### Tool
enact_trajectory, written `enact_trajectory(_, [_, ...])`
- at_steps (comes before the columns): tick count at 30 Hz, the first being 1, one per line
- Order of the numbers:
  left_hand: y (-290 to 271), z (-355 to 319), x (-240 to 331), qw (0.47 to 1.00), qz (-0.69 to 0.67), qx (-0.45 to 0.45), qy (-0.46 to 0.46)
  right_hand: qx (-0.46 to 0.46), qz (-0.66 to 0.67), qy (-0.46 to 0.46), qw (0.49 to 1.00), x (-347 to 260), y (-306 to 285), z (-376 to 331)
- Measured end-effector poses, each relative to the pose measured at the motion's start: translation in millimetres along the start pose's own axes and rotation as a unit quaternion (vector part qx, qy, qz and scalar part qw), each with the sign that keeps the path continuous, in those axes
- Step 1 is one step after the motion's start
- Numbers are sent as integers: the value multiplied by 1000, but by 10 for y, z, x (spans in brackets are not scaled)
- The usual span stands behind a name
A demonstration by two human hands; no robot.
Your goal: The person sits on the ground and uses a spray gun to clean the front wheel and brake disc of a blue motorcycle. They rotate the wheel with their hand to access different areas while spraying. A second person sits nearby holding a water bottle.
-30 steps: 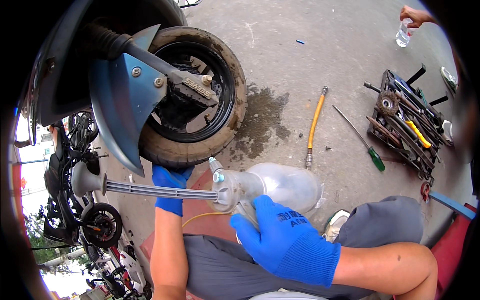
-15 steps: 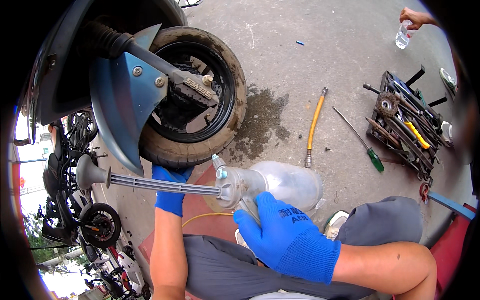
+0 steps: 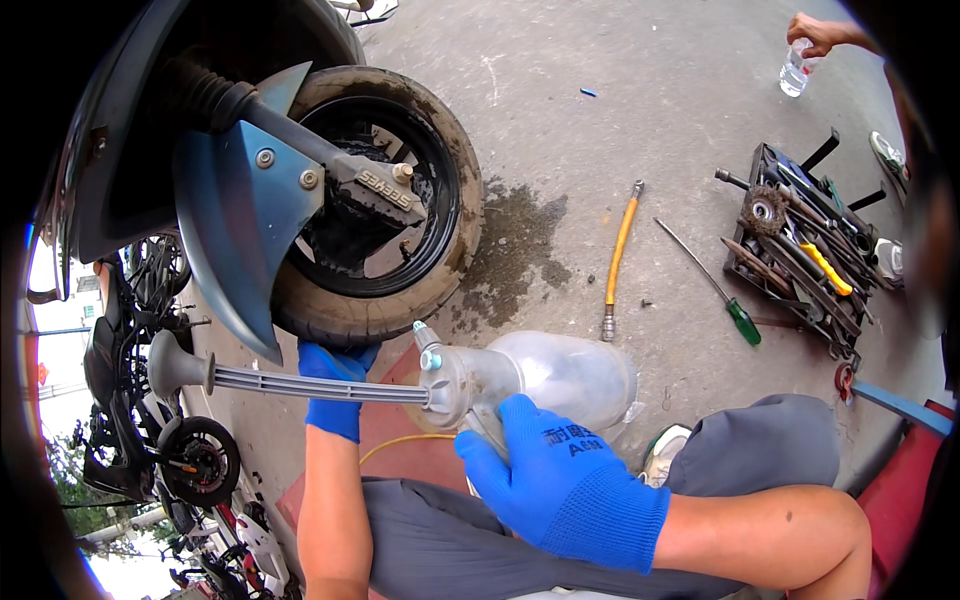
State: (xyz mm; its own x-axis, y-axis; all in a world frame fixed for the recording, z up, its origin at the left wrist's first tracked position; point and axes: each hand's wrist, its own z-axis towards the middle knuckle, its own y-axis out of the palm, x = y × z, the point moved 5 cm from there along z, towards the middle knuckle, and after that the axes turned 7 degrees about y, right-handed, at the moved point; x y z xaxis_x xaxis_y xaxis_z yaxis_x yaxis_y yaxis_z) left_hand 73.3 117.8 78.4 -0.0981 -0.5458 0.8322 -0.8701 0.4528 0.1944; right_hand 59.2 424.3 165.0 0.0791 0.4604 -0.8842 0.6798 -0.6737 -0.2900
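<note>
My right hand (image 3: 560, 485), in a blue glove, is shut around the neck of a clear plastic pump sprayer bottle (image 3: 565, 375) lying on its side over my lap. Its grey pump rod (image 3: 320, 385) is pulled far out to the left and ends in a round knob (image 3: 175, 365). My left hand (image 3: 335, 415), also in a blue glove, sits just under the scooter's front tyre (image 3: 380, 310). The rod crosses in front of this hand, so its grip is hidden. A blue mudguard (image 3: 235, 220) covers the wheel's left side.
A wet stain (image 3: 520, 245) darkens the concrete beside the tyre. An orange-handled tool (image 3: 620, 255) and a green-handled screwdriver (image 3: 725, 300) lie on the ground. A black tool tray (image 3: 800, 250) stands at right. Another person's hand (image 3: 815, 30) holds a water bottle (image 3: 795, 70). Parked motorbikes (image 3: 150, 400) stand at left.
The sprayer and its drawn-out rod wobbled slightly up and back down. Both hands stay where they were.
</note>
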Motion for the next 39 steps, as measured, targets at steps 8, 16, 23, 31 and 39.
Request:
enact_trajectory(8, [14,-99,247,992,22,107,54,5,-7,-28,1000,-19,-16,-18])
enact_trajectory(16, [-171,44,69,995,-9,75,70,7,-5,-30,1000,-49,-27,-28])
enact_trajectory(23, [-42,-62,-25,995,-69,-27,-74,-9,-9,-6,1000,-30,16,-23])
enact_trajectory(31, [70,-106,122,996,-67,59,22,-18,-5,18,1000,19,-29,-5])
enact_trajectory(39, [-187,110,85,998,-28,59,23,-6,2,7,1000,10,-20,9])
